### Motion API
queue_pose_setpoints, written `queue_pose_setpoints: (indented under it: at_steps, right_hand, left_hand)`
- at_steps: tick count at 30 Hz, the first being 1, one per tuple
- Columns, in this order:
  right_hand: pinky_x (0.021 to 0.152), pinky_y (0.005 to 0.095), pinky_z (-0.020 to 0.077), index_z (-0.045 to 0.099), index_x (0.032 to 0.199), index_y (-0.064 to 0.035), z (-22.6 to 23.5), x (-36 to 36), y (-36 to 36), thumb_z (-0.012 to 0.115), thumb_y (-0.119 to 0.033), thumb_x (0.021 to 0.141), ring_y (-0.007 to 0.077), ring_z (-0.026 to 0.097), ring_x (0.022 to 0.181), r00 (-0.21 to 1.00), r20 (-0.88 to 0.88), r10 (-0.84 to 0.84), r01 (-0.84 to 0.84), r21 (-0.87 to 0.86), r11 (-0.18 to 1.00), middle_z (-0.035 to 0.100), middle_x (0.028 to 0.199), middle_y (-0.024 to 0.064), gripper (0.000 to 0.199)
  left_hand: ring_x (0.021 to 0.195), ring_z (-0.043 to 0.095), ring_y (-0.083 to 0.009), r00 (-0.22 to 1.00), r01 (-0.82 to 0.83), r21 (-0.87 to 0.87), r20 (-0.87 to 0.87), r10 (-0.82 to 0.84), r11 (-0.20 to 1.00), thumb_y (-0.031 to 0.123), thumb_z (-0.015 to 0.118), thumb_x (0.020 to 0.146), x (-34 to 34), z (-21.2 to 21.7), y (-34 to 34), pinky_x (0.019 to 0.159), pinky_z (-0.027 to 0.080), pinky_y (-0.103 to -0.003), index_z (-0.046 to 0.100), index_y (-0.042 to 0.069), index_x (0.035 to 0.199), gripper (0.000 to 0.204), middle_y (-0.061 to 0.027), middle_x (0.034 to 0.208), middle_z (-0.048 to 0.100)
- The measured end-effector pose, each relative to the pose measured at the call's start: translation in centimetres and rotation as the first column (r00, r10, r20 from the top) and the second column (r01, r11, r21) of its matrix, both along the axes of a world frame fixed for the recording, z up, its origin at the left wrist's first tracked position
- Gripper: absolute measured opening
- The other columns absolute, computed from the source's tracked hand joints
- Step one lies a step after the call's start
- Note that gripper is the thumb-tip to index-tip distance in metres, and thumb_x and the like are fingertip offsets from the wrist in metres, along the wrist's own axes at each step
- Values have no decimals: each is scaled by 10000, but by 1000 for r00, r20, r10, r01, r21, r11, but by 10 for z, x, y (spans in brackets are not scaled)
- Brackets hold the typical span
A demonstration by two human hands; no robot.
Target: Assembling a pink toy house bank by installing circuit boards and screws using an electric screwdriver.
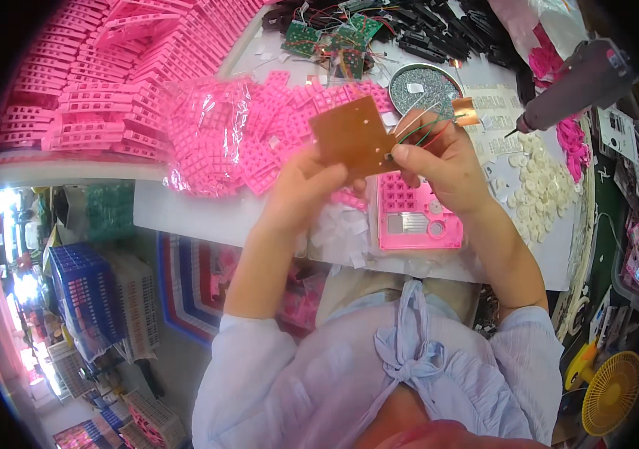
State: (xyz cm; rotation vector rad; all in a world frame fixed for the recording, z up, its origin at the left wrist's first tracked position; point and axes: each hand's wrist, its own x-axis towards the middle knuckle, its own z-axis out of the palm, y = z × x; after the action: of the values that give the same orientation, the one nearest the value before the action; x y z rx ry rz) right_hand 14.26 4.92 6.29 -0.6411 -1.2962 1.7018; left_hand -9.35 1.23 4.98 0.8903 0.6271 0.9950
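1. Gripping the brown circuit board (353, 138) by its near left corner, the left hand (306, 185) lifts it above the white table (185, 213).
2. The right hand (446, 157) pinches the board's right corner, where thin wires (416, 119) fan out; a copper-coloured square (465, 111) sits beside its fingers.
3. A pink casing (420, 238) lies by the table's near edge, pink keypads (259, 142) toward its far left.
4. Toward the right edge, white discs (544, 187) lie near printed paper (500, 105), its rows of characters too small to read.
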Motion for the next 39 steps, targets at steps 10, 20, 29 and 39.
queue_pose_setpoints:
  at_steps: [10,20,29,39]
  right_hand:
    - [496,220,397,712,979,-21,-11,7,-9,677,-205,985,56,522,577,974,52,-221,225,-103,969,618,716,4,188]
    - [484,211,338,644,1004,-30,-14,-6,-18,647,-190,991,54,485,608,946,-280,-163,-14,-536,844,591,802,2,161]
    - [532,252,441,582,803,-27,-11,99,-82,763,-81,857,114,551,570,981,188,-44,43,8,999,621,711,57,196]
    - [940,395,491,689,1185,-2,40,196,-112,824,-264,788,249,652,1067,476,793,-380,-52,457,888,697,1169,120,494]
  left_hand:
    - [903,700,-245,968,-239,282,-6,251,929,186,619,1006,30,-24,-16,712,590,-343,565,-9,1322,376,-175,1134,686]
    - [699,594,-179,980,-186,425,150,134,886,225,572,1027,27,-27,-16,477,459,-267,481,11,1381,424,-229,1192,627]
    - [661,550,-81,920,-269,230,-227,320,935,23,563,979,6,-26,-34,538,434,-221,565,-16,1293,316,-77,1008,681]
    - [712,626,-222,824,307,447,-567,0,840,36,695,886,34,-18,-46,661,497,-331,701,4,1080,197,-110,855,671]
